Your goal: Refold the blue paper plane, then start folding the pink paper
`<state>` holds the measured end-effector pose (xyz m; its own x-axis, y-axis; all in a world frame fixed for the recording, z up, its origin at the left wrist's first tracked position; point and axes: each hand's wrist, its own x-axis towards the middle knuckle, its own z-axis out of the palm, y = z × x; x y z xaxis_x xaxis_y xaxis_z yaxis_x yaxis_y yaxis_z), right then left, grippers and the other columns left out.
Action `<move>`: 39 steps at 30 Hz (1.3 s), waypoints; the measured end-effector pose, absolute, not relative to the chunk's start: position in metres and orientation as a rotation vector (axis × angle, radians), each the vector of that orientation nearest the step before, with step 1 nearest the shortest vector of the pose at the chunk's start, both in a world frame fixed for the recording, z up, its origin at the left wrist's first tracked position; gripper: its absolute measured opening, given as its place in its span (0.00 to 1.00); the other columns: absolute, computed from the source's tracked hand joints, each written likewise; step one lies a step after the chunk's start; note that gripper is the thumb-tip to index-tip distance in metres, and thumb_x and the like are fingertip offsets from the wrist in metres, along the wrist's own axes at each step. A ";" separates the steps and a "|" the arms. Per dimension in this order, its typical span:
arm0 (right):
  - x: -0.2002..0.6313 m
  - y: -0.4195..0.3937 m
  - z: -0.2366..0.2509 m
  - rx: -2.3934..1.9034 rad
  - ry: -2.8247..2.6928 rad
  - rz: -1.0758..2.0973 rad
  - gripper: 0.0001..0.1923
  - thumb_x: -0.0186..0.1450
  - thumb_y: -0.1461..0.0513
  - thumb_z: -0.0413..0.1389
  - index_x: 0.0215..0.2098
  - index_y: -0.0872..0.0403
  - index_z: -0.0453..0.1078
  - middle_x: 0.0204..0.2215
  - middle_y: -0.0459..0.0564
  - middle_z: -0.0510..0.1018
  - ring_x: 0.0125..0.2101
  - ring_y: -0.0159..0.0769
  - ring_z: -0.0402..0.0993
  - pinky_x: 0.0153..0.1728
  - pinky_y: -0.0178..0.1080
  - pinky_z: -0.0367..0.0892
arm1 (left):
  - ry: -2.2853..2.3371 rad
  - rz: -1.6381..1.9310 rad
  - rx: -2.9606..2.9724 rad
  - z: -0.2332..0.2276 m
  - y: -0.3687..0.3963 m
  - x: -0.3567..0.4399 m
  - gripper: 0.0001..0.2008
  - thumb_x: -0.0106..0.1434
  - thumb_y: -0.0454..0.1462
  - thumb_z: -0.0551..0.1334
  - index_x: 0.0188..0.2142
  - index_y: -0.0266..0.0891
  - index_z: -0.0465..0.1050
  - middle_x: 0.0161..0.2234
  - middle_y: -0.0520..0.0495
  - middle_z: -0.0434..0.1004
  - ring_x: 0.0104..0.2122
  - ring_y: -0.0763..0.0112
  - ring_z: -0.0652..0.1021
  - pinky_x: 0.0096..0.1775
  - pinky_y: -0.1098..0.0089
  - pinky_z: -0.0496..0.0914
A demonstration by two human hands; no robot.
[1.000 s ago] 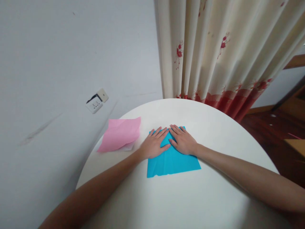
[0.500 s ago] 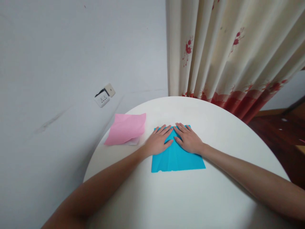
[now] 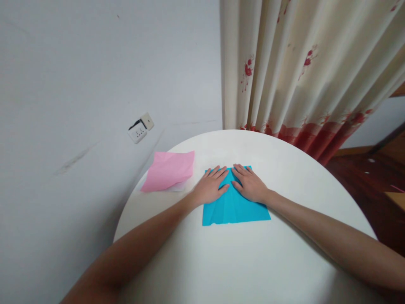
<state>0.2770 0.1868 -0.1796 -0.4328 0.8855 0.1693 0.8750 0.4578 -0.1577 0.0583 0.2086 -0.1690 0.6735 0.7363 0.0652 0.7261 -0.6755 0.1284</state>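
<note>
Across the far half of the creased blue rectangular paper sheet (image 3: 236, 211), left hand (image 3: 210, 187) and right hand (image 3: 249, 183) still lie flat, just a smidge further apart now.

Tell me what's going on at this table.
A person's left hand and right hand lie spread on a creased blue sheet, near its far edge, thumbs pointing toward each other. The blue sheet lies on a white table. To its left, a pink sheet lies over something white, with neither hand on it.

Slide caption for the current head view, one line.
Left hand and right hand rest on a blue sheet, a pink sheet to its left on the white table.
</note>
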 end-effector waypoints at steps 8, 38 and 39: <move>0.277 0.187 -0.179 -1.531 -2.476 0.091 0.32 0.74 0.51 0.42 0.70 0.61 0.54 0.70 0.60 0.51 0.69 0.47 0.46 0.67 0.53 0.46 | 1.227 0.156 2.777 -0.168 0.208 0.059 0.31 0.73 0.52 0.45 0.71 0.45 0.47 0.72 0.50 0.43 0.71 0.56 0.48 0.68 0.48 0.47; 0.278 0.185 -0.180 -1.524 -2.453 0.116 0.31 0.74 0.52 0.43 0.70 0.61 0.54 0.70 0.61 0.52 0.69 0.48 0.46 0.67 0.53 0.45 | 1.221 0.170 2.808 -0.171 0.210 0.058 0.31 0.73 0.52 0.45 0.71 0.45 0.47 0.72 0.49 0.44 0.70 0.56 0.48 0.67 0.48 0.48; 0.279 0.185 -0.180 -1.523 -2.454 0.117 0.31 0.74 0.52 0.43 0.70 0.61 0.54 0.70 0.61 0.52 0.69 0.48 0.46 0.67 0.53 0.45 | 1.220 0.172 2.809 -0.171 0.210 0.059 0.31 0.73 0.52 0.45 0.71 0.45 0.47 0.72 0.49 0.44 0.70 0.56 0.48 0.67 0.48 0.48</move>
